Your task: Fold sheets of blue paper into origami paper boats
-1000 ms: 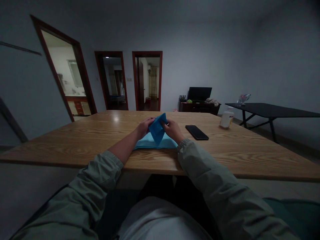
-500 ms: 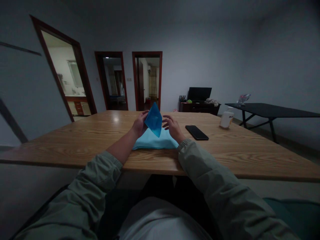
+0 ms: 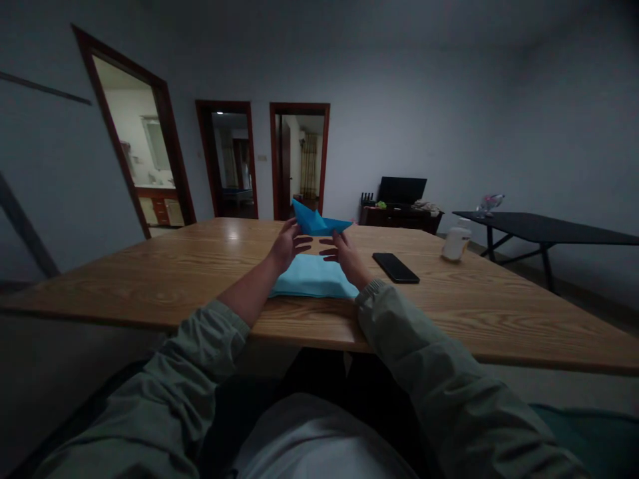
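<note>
A blue folded paper boat [image 3: 320,223] is held up in the air, its two pointed ends to left and right and a small peak in the middle. My left hand [image 3: 288,247] grips it near the left end, with some fingers stretched out beneath. My right hand [image 3: 345,253] pinches the underside near the right end, its other fingers spread. Below both hands, a light blue folded cloth or pad [image 3: 315,278] lies flat on the wooden table [image 3: 200,279].
A black phone [image 3: 396,267] lies right of the pad. Farther right stands a white bottle [image 3: 456,241]. Behind the table are a black table [image 3: 549,227] with a clear wrapped item on it, and a dark cabinet bearing a screen [image 3: 402,191]. Doorways line the far wall.
The blue paper has gone from a diamond shape in my left hand to an opened boat shape lying sideways. My right hand, apart from it before, now holds its right end.
</note>
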{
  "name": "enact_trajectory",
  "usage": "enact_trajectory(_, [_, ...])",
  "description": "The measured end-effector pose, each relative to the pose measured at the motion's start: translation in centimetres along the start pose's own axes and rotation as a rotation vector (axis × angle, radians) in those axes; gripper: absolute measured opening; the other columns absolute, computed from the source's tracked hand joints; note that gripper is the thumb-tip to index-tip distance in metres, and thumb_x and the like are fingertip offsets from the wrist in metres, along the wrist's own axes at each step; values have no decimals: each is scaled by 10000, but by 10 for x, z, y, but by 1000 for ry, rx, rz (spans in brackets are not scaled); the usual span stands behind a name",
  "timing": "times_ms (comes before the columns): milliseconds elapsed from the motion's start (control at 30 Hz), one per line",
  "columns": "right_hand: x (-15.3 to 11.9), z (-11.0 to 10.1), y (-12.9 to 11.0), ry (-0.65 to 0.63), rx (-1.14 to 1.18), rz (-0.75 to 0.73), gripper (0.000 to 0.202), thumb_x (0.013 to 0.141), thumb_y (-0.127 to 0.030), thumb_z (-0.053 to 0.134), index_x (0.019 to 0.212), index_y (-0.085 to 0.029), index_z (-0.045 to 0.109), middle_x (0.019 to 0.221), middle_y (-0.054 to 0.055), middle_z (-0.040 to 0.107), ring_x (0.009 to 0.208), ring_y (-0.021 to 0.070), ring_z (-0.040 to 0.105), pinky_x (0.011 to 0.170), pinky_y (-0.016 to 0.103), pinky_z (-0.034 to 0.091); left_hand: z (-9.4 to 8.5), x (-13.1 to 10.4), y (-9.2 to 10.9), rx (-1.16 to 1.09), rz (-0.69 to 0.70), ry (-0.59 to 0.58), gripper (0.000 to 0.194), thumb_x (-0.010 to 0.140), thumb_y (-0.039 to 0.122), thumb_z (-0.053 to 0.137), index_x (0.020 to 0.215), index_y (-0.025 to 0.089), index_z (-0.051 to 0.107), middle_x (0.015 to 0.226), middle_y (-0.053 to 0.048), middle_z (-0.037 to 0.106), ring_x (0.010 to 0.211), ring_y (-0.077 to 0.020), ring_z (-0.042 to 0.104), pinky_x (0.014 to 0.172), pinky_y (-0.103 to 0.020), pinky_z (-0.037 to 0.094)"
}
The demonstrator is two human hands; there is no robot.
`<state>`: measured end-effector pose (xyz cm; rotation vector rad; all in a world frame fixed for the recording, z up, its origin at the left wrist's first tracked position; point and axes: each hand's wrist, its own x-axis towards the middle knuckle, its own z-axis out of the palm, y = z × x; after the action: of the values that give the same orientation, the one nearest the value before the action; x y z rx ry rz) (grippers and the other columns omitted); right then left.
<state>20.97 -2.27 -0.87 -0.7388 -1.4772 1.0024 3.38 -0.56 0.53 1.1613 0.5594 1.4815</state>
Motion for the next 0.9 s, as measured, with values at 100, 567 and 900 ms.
enact_trajectory(100, [0, -4, -3, 26, 26, 35, 421, 974, -577, 339, 1186, -233, 457, 1103, 103, 663, 716, 180, 673, 610, 276, 528, -6, 1, -1, 103, -19, -18, 365, 825, 520, 565, 1098, 280, 533, 967, -37, 644, 764, -205, 684, 664, -330, 512])
enact_trajectory(567, [11, -17, 7, 220, -171, -25, 448, 827, -433, 471, 1210, -202, 496, 1088, 96, 628, 937, 232, 639, 737, 328, 524, -11, 0, 9, -65, -57, -63, 381, 742, 410, 714, 1053, 257, 556, 890, -18, 643, 785, -166, 656, 758, -314, 505])
enact_trajectory(900, [-1, -12, -7, 118, -713, -519, 327, 988, -380, 465, 1203, -210, 645, 1166, 110, 649, 1075, 272, 587, 993, 407, 419, 3, -8, 5, 61, -73, -149, 327, 764, 380, 695, 1039, 220, 621, 897, -33, 664, 782, -167, 633, 741, -313, 486])
